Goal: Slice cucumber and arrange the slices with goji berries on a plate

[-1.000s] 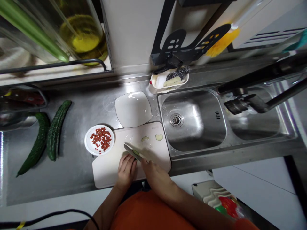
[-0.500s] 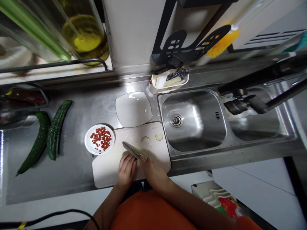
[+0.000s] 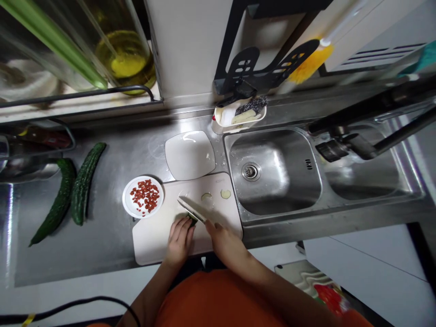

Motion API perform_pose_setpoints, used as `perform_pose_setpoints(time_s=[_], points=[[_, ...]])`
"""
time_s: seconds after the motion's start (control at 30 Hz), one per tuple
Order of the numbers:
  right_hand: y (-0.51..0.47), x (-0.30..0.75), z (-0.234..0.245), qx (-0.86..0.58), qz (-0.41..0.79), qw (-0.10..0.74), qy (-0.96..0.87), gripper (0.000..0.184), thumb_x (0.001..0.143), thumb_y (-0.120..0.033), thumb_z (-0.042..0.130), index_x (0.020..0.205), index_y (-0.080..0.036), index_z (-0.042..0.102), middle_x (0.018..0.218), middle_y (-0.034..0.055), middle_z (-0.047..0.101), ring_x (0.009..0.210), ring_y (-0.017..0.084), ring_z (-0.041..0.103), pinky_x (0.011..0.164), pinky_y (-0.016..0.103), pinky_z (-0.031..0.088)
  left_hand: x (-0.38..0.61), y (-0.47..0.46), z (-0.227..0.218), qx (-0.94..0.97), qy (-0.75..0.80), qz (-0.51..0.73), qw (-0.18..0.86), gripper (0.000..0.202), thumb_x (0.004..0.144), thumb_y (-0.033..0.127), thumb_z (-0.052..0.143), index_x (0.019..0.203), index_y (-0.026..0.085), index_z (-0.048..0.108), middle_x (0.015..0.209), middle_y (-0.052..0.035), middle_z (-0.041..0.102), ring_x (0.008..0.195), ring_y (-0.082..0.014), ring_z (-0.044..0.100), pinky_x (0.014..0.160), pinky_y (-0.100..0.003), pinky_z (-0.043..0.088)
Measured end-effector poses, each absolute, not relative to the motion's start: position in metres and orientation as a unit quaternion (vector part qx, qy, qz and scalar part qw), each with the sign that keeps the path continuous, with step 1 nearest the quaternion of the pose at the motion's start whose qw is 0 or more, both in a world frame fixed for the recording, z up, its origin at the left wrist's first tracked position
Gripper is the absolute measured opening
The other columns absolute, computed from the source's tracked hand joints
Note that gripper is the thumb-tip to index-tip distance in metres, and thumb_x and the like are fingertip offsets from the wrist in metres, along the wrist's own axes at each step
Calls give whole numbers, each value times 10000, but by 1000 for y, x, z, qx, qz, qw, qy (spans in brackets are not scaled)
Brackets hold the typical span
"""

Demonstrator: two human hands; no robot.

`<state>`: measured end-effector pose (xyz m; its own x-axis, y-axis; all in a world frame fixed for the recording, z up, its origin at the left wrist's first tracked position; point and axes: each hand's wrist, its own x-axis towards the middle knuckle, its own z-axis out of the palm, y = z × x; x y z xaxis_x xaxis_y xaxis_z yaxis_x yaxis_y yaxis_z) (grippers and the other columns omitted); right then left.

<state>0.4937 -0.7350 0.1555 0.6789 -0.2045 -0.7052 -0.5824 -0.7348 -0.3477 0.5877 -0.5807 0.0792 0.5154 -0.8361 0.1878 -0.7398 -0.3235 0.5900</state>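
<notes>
A white cutting board [image 3: 153, 240] lies on the steel counter in front of me. My left hand [image 3: 179, 240] presses a small green vegetable piece [image 3: 192, 221] onto the board with curled fingers. My right hand [image 3: 223, 238] grips the handle of a knife [image 3: 192, 209], whose blade slants up and left just above that piece. Two pale slices [image 3: 206, 196] lie on the board's far side. A small white plate of red bits [image 3: 143, 196] touches the board's left corner. An empty square white plate [image 3: 190, 155] sits behind the board.
Two dark green bitter gourds [image 3: 83, 181] lie at the left of the counter. A double steel sink [image 3: 272, 170] with a faucet [image 3: 344, 147] is to the right. A soap tray [image 3: 238, 116] stands behind it. An oil bottle [image 3: 126, 59] sits on the shelf.
The knife blade has lifted and shifted slightly right and away from me. My left hand has stayed on the green piece. The camera view has moved slightly.
</notes>
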Motion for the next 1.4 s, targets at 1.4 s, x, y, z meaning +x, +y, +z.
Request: perform_pose_setpoints(time_s=[1.4], points=[[-734, 484, 196, -848, 385, 290, 222, 419, 844, -6, 269, 1149, -177, 500, 920, 119, 656, 779, 207, 657, 616, 243, 457, 587, -579, 75, 797, -511, -53, 317, 218, 858, 154, 487, 1050, 162, 592, 966, -87, 670, 996, -196, 605, 928, -414, 471]])
